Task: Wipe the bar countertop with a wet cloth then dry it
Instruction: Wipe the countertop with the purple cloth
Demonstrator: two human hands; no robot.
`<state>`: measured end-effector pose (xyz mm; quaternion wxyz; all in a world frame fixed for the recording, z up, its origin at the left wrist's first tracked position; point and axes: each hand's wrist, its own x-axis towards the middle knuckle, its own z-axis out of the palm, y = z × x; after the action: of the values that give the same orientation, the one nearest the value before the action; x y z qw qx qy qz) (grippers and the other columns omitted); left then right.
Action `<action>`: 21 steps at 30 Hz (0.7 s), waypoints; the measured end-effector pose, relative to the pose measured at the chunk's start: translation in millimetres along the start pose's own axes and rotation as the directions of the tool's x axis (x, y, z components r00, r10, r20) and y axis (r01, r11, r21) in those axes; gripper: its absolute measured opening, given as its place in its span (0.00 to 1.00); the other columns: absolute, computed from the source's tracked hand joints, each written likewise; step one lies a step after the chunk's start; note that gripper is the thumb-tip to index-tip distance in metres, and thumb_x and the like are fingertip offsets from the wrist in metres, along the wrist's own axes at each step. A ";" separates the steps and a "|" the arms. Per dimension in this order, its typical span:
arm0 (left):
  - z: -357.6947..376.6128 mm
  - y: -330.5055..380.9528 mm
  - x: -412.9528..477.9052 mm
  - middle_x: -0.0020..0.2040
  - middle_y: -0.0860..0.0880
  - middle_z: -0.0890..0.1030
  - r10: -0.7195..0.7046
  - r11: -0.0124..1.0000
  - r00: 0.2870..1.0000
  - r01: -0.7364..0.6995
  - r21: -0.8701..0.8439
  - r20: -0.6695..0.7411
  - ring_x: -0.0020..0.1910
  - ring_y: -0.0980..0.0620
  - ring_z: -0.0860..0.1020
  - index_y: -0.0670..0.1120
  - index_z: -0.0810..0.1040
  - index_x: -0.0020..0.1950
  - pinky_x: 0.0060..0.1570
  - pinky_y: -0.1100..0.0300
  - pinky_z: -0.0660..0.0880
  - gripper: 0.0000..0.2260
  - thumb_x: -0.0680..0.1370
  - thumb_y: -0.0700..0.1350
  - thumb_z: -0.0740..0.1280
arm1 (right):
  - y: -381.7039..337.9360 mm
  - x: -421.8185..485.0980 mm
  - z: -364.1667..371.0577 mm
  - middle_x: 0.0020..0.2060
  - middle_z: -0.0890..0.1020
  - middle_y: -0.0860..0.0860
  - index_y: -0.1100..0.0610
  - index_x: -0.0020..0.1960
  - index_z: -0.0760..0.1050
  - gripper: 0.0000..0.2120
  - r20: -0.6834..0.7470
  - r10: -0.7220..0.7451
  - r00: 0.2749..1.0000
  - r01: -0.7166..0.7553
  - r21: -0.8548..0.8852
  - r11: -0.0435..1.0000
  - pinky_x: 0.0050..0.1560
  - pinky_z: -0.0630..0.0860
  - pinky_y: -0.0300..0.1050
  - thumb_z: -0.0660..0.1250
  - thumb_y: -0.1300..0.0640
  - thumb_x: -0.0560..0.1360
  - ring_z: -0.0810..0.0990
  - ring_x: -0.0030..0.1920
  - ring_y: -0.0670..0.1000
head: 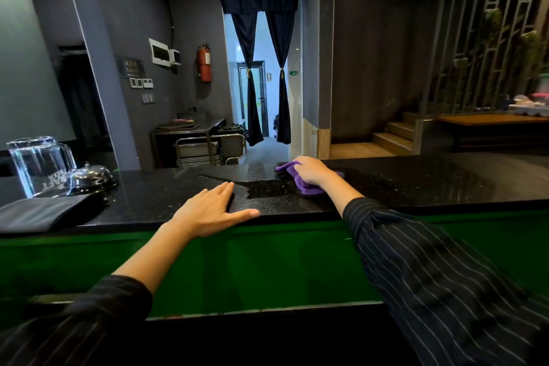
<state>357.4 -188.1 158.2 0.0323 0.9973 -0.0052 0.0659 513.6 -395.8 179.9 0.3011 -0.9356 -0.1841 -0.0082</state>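
Black countertop, wet: right hand clutches purple cloth, left hand flat.

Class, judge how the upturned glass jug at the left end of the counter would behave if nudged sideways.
The glass jug stands mouth-down on polished black counter, so it would probably slide rather than tip. Its thick walls suggest heaviness. It sits against the metal bell and may knock it.
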 end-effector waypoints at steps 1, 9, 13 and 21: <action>-1.4 -0.4 -0.8 0.79 0.49 0.53 -0.011 1.000 1.000 0.011 -0.015 0.007 0.76 0.47 0.58 0.47 0.49 0.78 0.73 0.48 0.57 0.61 0.53 0.83 0.40 | -6.5 -0.4 2.3 0.58 0.79 0.61 0.63 0.63 0.74 0.17 0.017 -0.018 1.000 0.018 0.006 1.000 0.60 0.70 0.53 0.51 0.58 0.83 0.77 0.58 0.60; -6.1 2.4 -4.4 0.77 0.48 0.60 -0.003 0.998 1.000 0.003 -0.058 -0.004 0.74 0.48 0.62 0.45 0.56 0.76 0.70 0.49 0.62 0.55 0.59 0.79 0.53 | -26.4 -3.3 13.0 0.63 0.76 0.59 0.60 0.66 0.72 0.18 0.072 -0.081 0.994 0.080 0.023 0.997 0.61 0.69 0.52 0.50 0.57 0.83 0.75 0.62 0.58; -5.3 2.1 -4.2 0.75 0.49 0.65 -0.020 0.997 0.999 0.018 -0.081 -0.028 0.71 0.48 0.66 0.46 0.61 0.74 0.67 0.48 0.66 0.54 0.58 0.80 0.53 | -30.6 -6.0 17.4 0.63 0.76 0.59 0.61 0.65 0.73 0.18 0.080 -0.108 0.991 0.105 0.037 0.994 0.62 0.68 0.53 0.50 0.59 0.83 0.74 0.62 0.59; -6.6 3.8 -6.3 0.69 0.48 0.71 -0.035 0.995 0.999 0.032 -0.096 -0.032 0.65 0.48 0.72 0.45 0.69 0.67 0.60 0.50 0.70 0.49 0.60 0.79 0.56 | -51.7 -4.9 34.1 0.64 0.76 0.58 0.59 0.66 0.72 0.17 0.124 -0.183 0.975 0.176 0.060 0.983 0.62 0.68 0.51 0.50 0.58 0.83 0.74 0.63 0.57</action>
<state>350.2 -191.4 164.1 0.0812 0.9933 0.0088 0.0820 487.7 -339.3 180.4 0.3093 -0.9061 -0.2871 0.0298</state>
